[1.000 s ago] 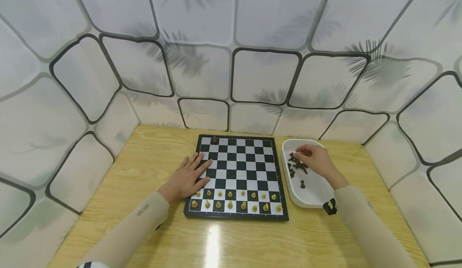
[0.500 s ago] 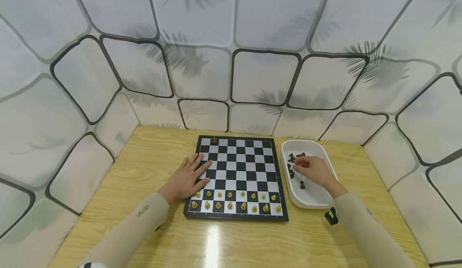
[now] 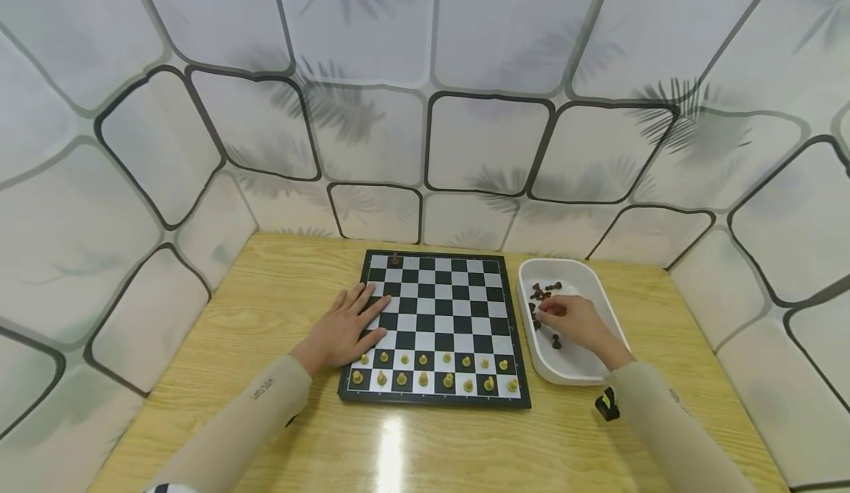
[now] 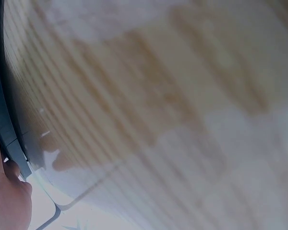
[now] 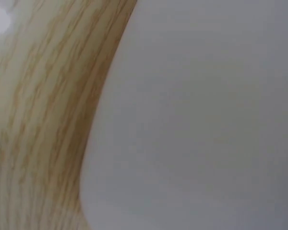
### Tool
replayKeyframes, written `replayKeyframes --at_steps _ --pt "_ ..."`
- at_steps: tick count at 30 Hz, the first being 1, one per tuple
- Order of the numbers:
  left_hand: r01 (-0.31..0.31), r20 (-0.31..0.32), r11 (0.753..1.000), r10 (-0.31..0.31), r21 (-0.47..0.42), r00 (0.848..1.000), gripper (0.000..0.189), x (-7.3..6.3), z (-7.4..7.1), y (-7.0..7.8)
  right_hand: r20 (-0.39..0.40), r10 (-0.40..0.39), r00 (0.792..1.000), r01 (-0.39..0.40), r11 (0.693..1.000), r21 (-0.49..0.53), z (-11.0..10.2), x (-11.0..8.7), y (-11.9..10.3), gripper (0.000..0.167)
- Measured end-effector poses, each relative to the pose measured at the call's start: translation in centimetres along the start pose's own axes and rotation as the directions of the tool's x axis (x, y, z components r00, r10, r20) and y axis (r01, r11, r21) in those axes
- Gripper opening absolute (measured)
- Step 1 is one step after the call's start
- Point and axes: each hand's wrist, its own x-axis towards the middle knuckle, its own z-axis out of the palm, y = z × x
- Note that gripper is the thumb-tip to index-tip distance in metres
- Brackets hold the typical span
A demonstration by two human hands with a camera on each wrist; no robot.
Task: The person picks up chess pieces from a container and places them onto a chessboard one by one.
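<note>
A black-and-white chessboard [image 3: 434, 323] lies in the middle of the table in the head view. My left hand [image 3: 341, 333] rests on its left edge with fingers spread. Two rows of yellow chess pieces [image 3: 423, 379] stand along the near side, and one dark brown chess piece [image 3: 395, 259] stands in the far row. Inside the white tray [image 3: 600, 308], my right hand [image 3: 578, 319] has its fingers bent among brown chess pieces [image 3: 539, 294]. Its fingertips are beside the pieces at the tray's left wall; whether they pinch one is too small to tell.
The wooden table [image 3: 265, 279] meets patterned walls at the back and sides. A lone brown pawn-like piece [image 3: 556, 342] sits nearer the front of the tray. A small black device [image 3: 607, 404] shows by the right sleeve.
My right hand has moved down and slightly left inside the tray, from the far group of brown pieces toward those at the left wall. My left hand has stayed put.
</note>
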Motion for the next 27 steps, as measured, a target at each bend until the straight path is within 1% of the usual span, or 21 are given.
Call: replayKeyframes --at_steps 8,15,22,27 --pt "-0.004 -0.006 1.000 0.004 -0.003 1.000 0.069 0.0 -0.1 0.1 -0.010 -0.013 1.000 0.013 1.000 0.007 0.1 -0.1 0.4 0.032" --pt "-0.008 -0.009 1.000 0.008 -0.001 1.000 0.068 -0.1 -0.2 0.1 0.008 -0.028 1.000 0.028 1.000 -0.003 0.4 -0.3 0.2 0.038" --pt "-0.005 0.001 1.000 0.005 0.005 1.000 0.069 0.0 -0.1 0.1 0.011 -0.079 0.997 0.079 0.997 -0.021 0.8 0.0 0.3 0.029" --pt "-0.008 0.001 1.000 0.008 0.002 1.000 0.069 -0.1 -0.2 0.1 0.010 -0.084 0.996 0.084 0.996 -0.015 1.0 0.1 0.3 0.024"
